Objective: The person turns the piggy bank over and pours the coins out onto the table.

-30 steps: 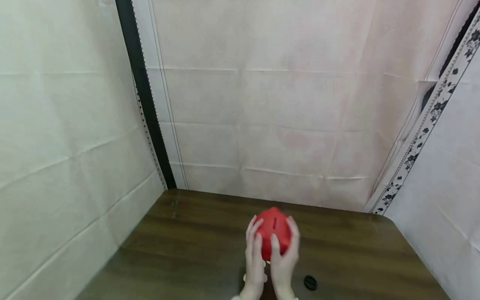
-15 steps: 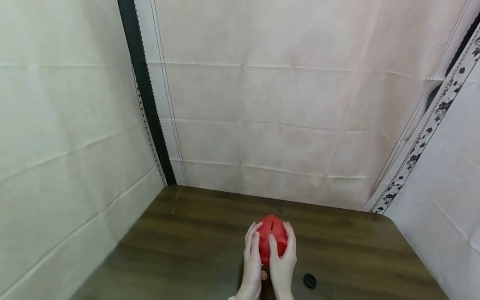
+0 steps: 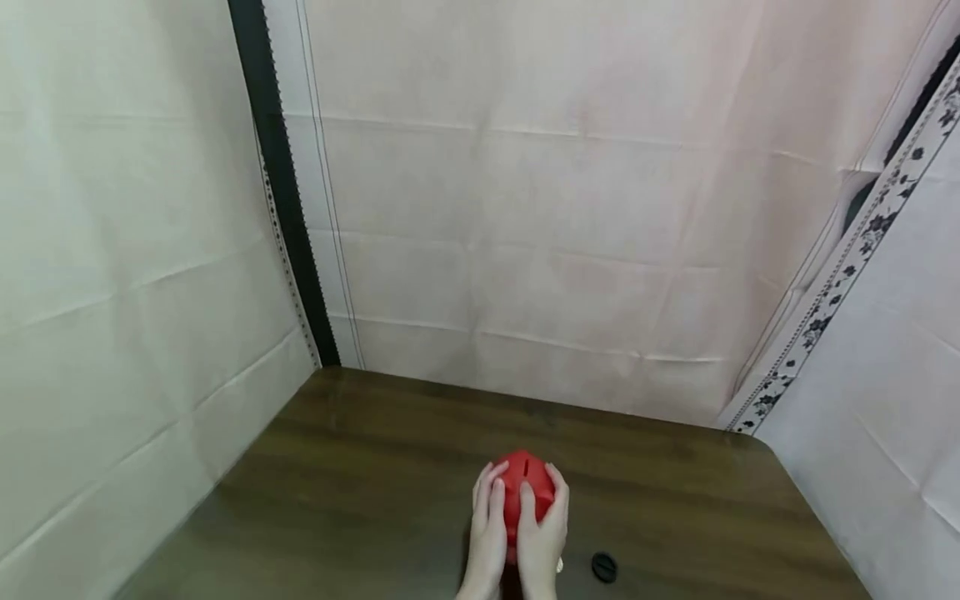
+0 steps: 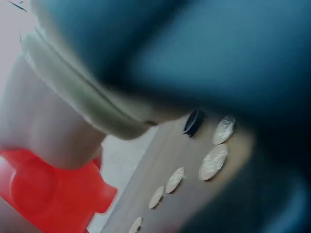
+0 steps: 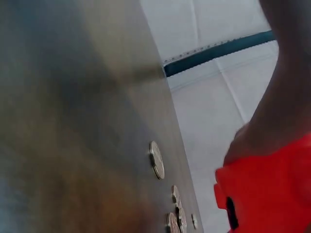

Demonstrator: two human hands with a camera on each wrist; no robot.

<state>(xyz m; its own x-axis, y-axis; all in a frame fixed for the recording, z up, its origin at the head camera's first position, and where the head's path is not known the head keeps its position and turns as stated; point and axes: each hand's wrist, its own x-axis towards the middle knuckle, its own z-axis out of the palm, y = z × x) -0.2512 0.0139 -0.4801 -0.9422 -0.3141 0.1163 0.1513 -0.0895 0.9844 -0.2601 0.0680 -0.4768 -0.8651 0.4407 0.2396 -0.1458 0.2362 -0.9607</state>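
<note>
A red piggy bank (image 3: 527, 492) with a slot in its top is held between both hands above the table. My left hand (image 3: 487, 533) grips its left side, fingers curving round the far edge. On the other side, my right hand (image 3: 543, 542) holds it with the thumb laid along the near face. In the right wrist view a dark hole shows in the red bank (image 5: 272, 194). Several silvery coins (image 4: 214, 162) lie on the table below; from the head, hands and bank hide most of them. One coin (image 3: 559, 565) peeks out beside the right wrist.
A round black plug (image 3: 603, 567) lies on the dark wooden table (image 3: 375, 483), right of the hands. White cloth walls (image 3: 510, 208) stand behind the table and along its left and right sides.
Both hands have brought the piggy bank lower in the head view, closer to the body. Coins seen under it earlier are now mostly covered. The head view has shifted slightly.
</note>
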